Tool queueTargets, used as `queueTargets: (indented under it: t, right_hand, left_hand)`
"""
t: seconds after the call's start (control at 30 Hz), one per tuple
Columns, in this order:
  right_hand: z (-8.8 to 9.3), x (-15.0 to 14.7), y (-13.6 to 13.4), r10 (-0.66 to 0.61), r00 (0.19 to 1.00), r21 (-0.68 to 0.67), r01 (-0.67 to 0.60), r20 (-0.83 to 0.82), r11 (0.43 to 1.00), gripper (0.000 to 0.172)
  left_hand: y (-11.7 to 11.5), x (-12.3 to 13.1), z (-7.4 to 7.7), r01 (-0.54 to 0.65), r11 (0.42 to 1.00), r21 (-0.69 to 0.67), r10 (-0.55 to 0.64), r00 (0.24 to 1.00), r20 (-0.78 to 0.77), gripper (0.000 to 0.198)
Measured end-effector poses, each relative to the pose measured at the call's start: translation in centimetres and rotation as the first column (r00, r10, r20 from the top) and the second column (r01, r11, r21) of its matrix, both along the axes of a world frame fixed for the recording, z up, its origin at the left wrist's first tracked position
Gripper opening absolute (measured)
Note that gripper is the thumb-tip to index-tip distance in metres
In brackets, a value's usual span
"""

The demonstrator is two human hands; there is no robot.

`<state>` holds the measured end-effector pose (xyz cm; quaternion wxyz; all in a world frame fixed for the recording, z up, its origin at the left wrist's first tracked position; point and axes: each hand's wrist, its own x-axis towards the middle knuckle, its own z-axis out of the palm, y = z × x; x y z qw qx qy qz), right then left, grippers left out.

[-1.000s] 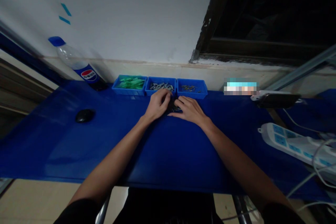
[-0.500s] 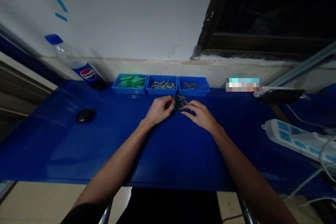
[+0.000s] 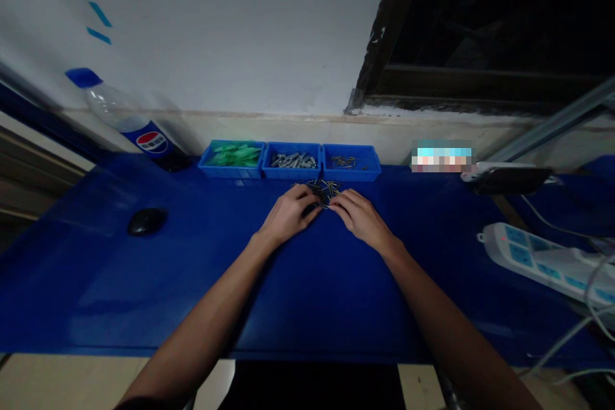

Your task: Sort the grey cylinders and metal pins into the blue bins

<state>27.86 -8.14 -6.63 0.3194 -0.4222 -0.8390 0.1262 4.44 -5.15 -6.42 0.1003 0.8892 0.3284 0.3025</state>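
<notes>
heap of small dark screws (image 3: 324, 189), strewn every way on blue table (image 3: 192, 269), just before blue bins (image 3: 352, 174). lay straight ahead of left hand (image 3: 287, 214) and right hand (image 3: 359, 216), equally near. fingers narrowly curled, tips at near edge; couldn't tell if pinching any.

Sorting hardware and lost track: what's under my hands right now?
A loose pile of small dark metal pieces shows beyond the fingertips of the left hand and right hand; whatever lies beneath the palms is covered.

Pepsi globe logo on the plastic bottle (image 3: 125, 123); smaller print illegible
</notes>
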Motion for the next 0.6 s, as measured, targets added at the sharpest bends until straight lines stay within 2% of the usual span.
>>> queueTargets:
  t: [0.07, 0.13, 0.23, 0.3, 0.43, 0.53, 0.6]
  right_hand:
    - [0.0, -0.3, -0.2, -0.032, 0.993, -0.044, 0.027, -0.118, 0.999, 0.014]
    - [-0.1, -0.8, -0.3, -0.102, 0.946, -0.133, 0.064, -0.307, 0.989, 0.01]
    - [-0.3, -1.6, -0.1, -0.194, 0.802, -0.319, 0.004, -0.566, 0.948, 0.015]
    - [-0.1, -1.7, 0.4, -0.247, 0.724, -0.392, -0.035, -0.644, 0.919, 0.02]
    - [0.8, -1.1, 2.2, -0.317, 0.626, -0.364, 0.056, -0.713, 0.93, 0.023]
    - [1.1, -0.8, 3.5, -0.273, 0.642, -0.304, 0.065, -0.717, 0.951, 0.036]
    - [0.9, -0.9, 3.7, -0.26, 0.656, -0.282, 0.074, -0.709, 0.957, 0.035]
  left_hand:
    - [0.1, 0.0, -0.1, 0.017, 0.999, 0.044, -0.017, 1.0, -0.006, 0.019]
    - [0.1, -0.1, 0.0, 0.015, 0.997, 0.07, -0.014, 1.0, -0.007, 0.022]
    - [-0.1, -0.1, 0.4, -0.026, 0.998, 0.065, 0.027, 0.999, -0.02, 0.022]
    - [-0.1, -0.2, 0.7, -0.046, 0.998, 0.042, 0.048, 0.998, -0.049, 0.022]
    - [-0.2, -0.3, 0.9, -0.021, 1.0, -0.005, 0.02, 0.993, -0.12, 0.016]
    - [-0.1, -0.1, 0.7, -0.013, 1.0, -0.005, 0.012, 0.989, -0.144, 0.016]
    - [-0.1, 0.1, 0.5, -0.021, 1.0, 0.009, 0.022, 0.988, -0.155, 0.018]
